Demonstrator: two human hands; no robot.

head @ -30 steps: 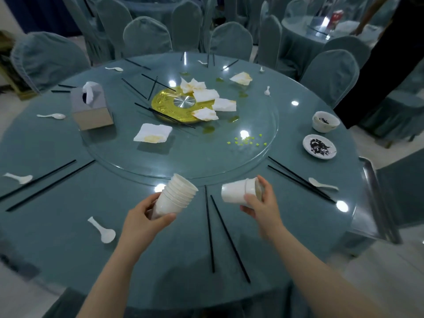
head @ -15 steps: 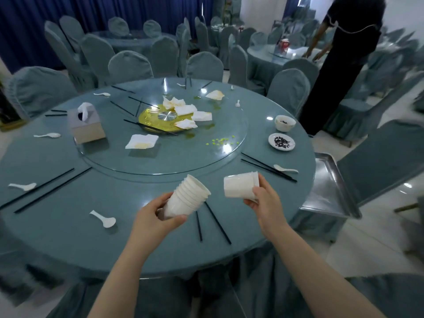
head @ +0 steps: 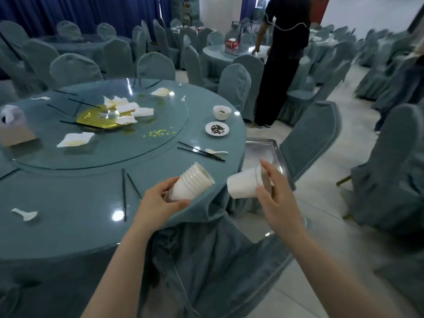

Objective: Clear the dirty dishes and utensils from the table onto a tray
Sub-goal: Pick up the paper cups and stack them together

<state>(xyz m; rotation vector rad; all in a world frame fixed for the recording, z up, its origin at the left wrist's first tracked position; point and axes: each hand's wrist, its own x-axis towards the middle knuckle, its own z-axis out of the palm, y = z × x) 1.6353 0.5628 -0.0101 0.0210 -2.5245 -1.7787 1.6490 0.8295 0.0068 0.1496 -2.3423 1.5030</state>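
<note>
The left hand (head: 158, 204) curls its fingers around a stack of white cups (head: 191, 183) above the table (head: 68, 226) edge. The right hand (head: 278, 198) grips a second cup stack (head: 244, 183) near the metal tray (head: 277, 152), beside the table's rim.

You have no text, label, brand, number or sign that can be read here. The red container (head: 232, 44) on the far table may carry print, but it is too small and blurred for you to make out. The white cups (head: 193, 183) you hold show plain sides, and the tissue box (head: 14, 127) shows no legible marking.
</note>
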